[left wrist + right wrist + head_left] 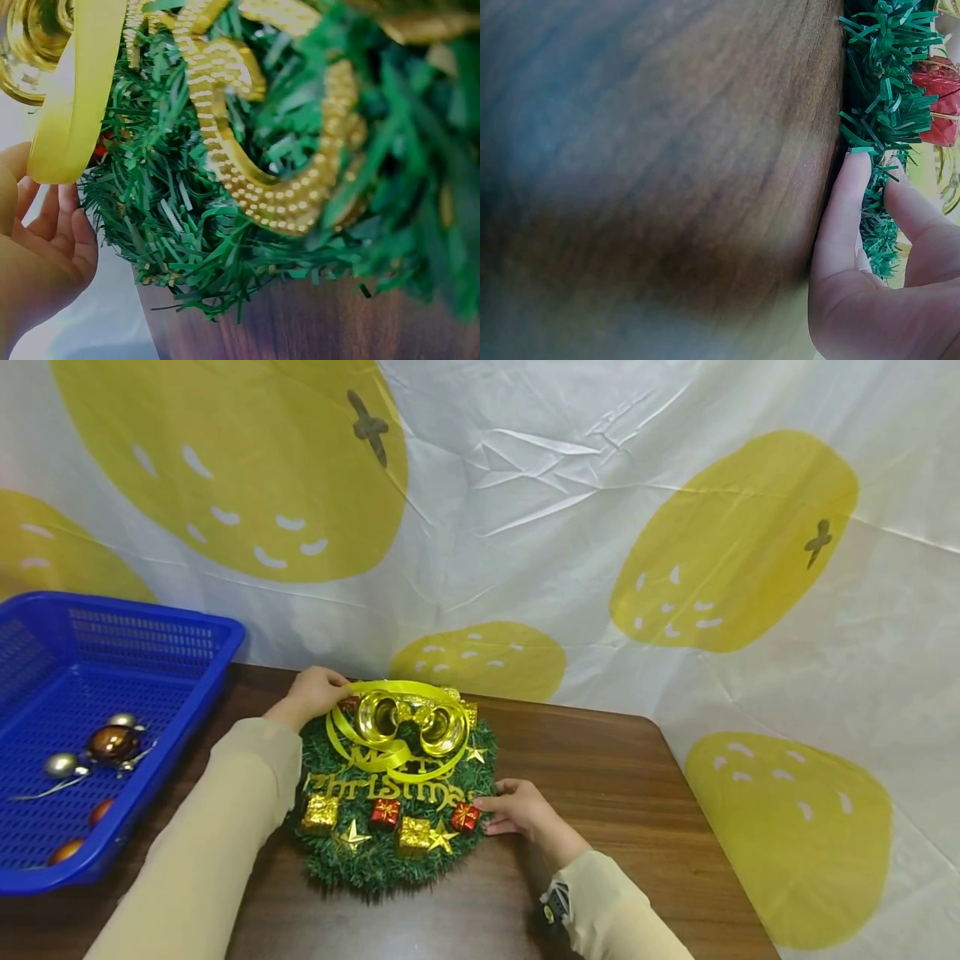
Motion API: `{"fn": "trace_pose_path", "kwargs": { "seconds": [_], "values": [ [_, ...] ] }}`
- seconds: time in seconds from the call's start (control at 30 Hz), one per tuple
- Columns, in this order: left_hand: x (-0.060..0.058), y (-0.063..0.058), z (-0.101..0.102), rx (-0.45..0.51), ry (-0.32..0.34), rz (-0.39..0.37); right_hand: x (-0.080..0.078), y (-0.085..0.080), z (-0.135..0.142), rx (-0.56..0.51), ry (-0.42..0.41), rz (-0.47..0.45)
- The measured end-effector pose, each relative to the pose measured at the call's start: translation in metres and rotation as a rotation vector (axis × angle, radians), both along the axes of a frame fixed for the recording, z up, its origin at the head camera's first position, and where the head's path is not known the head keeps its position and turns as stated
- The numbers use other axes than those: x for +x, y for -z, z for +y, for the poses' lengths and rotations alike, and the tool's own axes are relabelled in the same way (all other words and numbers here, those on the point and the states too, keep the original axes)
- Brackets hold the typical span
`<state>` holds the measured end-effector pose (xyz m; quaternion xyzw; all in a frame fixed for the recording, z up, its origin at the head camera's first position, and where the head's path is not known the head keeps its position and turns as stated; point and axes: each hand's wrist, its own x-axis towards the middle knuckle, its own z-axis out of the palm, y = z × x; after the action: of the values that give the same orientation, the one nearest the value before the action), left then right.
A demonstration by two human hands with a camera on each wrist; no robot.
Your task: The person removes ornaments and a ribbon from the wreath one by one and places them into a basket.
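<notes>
A green Christmas wreath lies on the table, with gold "Merry Christmas" lettering, small gift boxes and gold stars. Two gold bells with a looped yellow ribbon top it. My left hand grips the wreath's upper left edge; the left wrist view has its fingers curled behind the greenery, beside the ribbon. At the lower right edge, my right hand pinches the wreath between thumb and fingers, close to a red gift box. Greenery partly hides the fingertips.
To the left stands a blue plastic basket holding several ornament balls, among them a brown one. Behind the brown wooden table hangs a white cloth with yellow fruit prints. The table's right edge slopes toward the front.
</notes>
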<state>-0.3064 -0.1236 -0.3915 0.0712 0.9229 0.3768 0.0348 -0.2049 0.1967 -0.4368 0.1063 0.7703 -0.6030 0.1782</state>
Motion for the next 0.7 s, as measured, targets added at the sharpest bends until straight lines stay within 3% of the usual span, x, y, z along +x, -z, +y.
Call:
{"fn": "trace_pose_path", "kwargs": {
  "seconds": [0.33,0.7],
  "values": [
    [0.001,-0.011,-0.007,0.110,-0.079,0.036,0.000,-0.001,-0.003,-0.003,-0.002,0.014],
    [0.005,-0.028,-0.017,0.149,-0.129,0.125,0.003,-0.002,-0.003,0.011,0.009,0.021]
  ]
}}
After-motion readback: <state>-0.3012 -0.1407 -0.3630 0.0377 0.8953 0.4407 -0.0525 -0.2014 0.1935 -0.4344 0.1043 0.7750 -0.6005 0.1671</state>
